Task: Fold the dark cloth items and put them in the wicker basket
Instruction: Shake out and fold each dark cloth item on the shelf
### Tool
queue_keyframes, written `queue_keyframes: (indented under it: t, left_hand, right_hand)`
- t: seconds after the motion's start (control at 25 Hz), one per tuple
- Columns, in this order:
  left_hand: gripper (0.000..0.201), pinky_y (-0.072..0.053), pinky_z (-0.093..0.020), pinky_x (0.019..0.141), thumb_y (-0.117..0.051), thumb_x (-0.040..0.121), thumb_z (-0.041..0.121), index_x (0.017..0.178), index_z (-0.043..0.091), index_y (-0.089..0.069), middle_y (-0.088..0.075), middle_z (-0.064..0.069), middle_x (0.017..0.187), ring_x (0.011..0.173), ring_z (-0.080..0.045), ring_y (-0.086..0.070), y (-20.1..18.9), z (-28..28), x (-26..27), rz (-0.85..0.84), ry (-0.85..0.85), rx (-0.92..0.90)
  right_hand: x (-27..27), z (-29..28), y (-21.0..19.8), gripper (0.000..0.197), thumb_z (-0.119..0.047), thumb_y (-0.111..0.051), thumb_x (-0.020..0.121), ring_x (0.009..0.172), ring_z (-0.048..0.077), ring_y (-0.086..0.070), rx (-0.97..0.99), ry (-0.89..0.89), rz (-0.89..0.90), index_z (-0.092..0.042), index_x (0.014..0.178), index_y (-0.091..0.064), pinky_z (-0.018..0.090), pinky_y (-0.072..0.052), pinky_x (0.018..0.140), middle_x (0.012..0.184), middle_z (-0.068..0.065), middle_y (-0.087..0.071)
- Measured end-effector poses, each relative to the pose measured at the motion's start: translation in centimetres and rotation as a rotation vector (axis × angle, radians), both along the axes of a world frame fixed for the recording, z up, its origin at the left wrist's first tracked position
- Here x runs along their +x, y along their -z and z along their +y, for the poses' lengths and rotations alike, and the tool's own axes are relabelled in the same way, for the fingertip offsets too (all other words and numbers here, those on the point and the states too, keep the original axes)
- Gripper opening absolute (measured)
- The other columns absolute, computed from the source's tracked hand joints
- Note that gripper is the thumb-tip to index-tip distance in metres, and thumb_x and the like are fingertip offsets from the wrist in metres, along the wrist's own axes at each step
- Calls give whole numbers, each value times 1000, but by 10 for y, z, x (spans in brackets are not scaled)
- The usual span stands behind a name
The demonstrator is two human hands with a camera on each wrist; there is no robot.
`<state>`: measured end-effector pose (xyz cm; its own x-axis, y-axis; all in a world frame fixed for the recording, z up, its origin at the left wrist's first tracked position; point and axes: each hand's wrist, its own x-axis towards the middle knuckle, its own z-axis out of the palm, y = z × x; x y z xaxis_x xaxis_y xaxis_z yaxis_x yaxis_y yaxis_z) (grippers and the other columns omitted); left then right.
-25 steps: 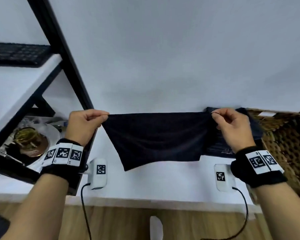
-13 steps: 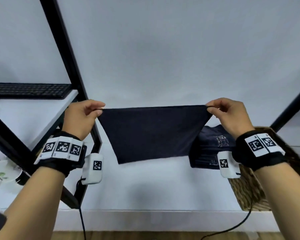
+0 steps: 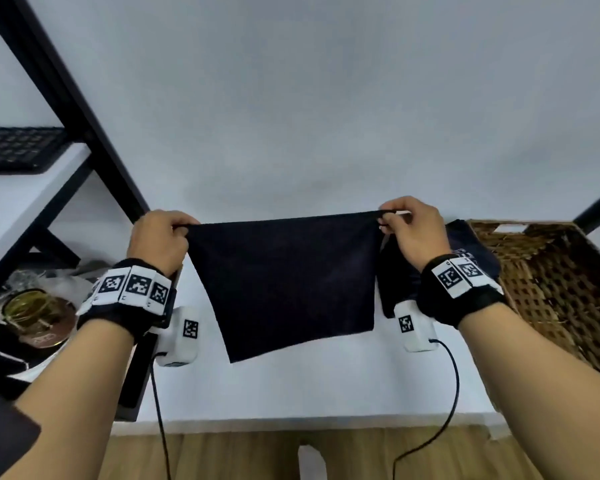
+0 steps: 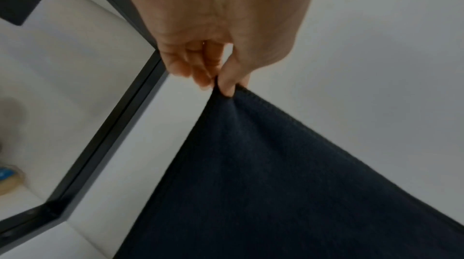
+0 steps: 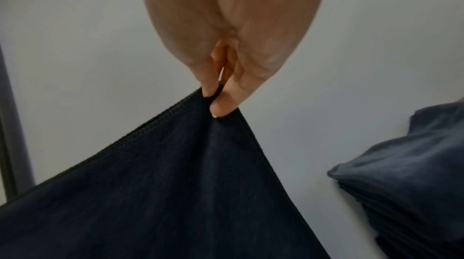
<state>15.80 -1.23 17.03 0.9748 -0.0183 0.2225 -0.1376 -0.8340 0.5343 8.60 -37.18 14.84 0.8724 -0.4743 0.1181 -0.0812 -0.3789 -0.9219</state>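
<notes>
A dark navy cloth [image 3: 288,285] hangs stretched in the air above the white table [image 3: 309,386]. My left hand [image 3: 179,228] pinches its upper left corner [image 4: 226,92] between thumb and fingers. The upper right corner [image 5: 213,102] is pinched by my right hand [image 3: 387,218]. The cloth's lower edge slants down to the left. Behind my right wrist lies a pile of dark cloth items [image 3: 471,258], also visible in the right wrist view [image 5: 406,174]. The wicker basket [image 3: 561,289] stands at the right, beside that pile.
A black metal shelf frame [image 3: 84,126] rises at the left, with a keyboard [image 3: 18,147] on its upper white board and a glass jar [image 3: 32,310] among clutter on a lower level. The table's front edge [image 3: 309,424] runs below my wrists.
The view has tilted down again, so the table, lower shelf and basket show more. Both hands still hold the cloth stretched by its top corners; it hangs a little lower over the table.
</notes>
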Motion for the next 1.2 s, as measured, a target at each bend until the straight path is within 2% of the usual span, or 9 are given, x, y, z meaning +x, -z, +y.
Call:
queue_keyframes:
  t: [0.2, 0.32, 0.6, 0.76, 0.84, 0.92, 1.0, 1.08, 1.2]
  left_hand:
    - [33, -43, -10, 74, -59, 79, 2, 73, 34, -68, -66, -1, 83, 70, -1, -57, 24, 16, -9, -25, 59, -218]
    - [38, -38, -4, 59, -66, 74, -2, 65, 35, -64, -65, 0, 74, 66, -4, -55, 64, 28, -37, 76, 131, -206]
    - [38, -36, -8, 62, -65, 76, 7, 58, 40, -59, -61, 9, 80, 75, -11, -58, 212, 36, -101, 654, 364, 190]
    - [33, -38, -6, 54, -56, 85, 6, 67, 29, -71, -66, 18, 70, 64, 1, -58, 235, 33, -102, 1106, 501, 252]
    - [31, -37, -11, 46, -52, 86, 2, 72, 19, -74, -69, 4, 76, 62, -8, -57, 228, 26, -80, 1258, 457, 138]
    - [26, -39, -14, 48, -54, 87, 5, 74, 18, -72, -70, -2, 80, 65, -14, -59, 222, 16, -47, 1154, 377, 43]
    - [19, -45, -18, 65, -59, 87, 11, 78, 22, -71, -71, 0, 85, 77, -17, -63, 226, -1, -10, 838, 289, 8]
    - [18, -42, -22, 80, -57, 87, 10, 93, 20, -70, -68, -2, 95, 88, -19, -61, 237, -21, 22, 600, 205, -9]
    - [28, -40, -26, 86, -57, 91, 17, 119, 16, -60, -56, -9, 109, 97, -22, -56, 267, -40, 56, 582, 185, 11]
  right_hand:
    - [-17, 7, 8, 15, 2, -61, 84, 64, 3, -66, -16, 7, -65, -11, 91, -68, 12, -50, 69, 74, 6, -69]
    - [-50, 11, 46, 16, 0, -66, 80, 57, 1, -54, -121, 2, 35, -14, 86, -70, 10, -45, 63, 65, 0, -62]
    - [-123, 20, 197, 32, -1, -66, 77, 71, 4, -61, -290, -300, 574, -32, 73, -62, 15, -42, 70, 87, -5, -68]
    - [-120, 20, 208, 36, -24, -63, 85, 73, 1, -57, -244, -591, 967, -36, 118, -57, 13, -43, 68, 97, -6, -68]
    - [-90, 20, 191, 41, -30, -56, 88, 71, 3, -58, -214, -619, 1051, -41, 125, -43, 16, -45, 62, 87, -5, -70]
    - [-48, 21, 182, 22, -32, -57, 90, 69, 6, -59, -310, -520, 911, -33, 112, -56, 17, -43, 60, 78, -6, -69]
    - [5, 27, 184, 9, -26, -57, 91, 62, 12, -62, -286, -411, 685, -25, 93, -66, 17, -45, 58, 74, -5, -69]
    - [56, 40, 198, 11, -20, -54, 93, 58, 13, -62, -99, -365, 591, -19, 93, -66, 18, -47, 55, 77, -3, -68]
    - [114, 61, 230, 12, -14, -52, 94, 66, 15, -61, 141, -381, 639, -14, 100, -62, 23, -49, 58, 81, 2, -64]
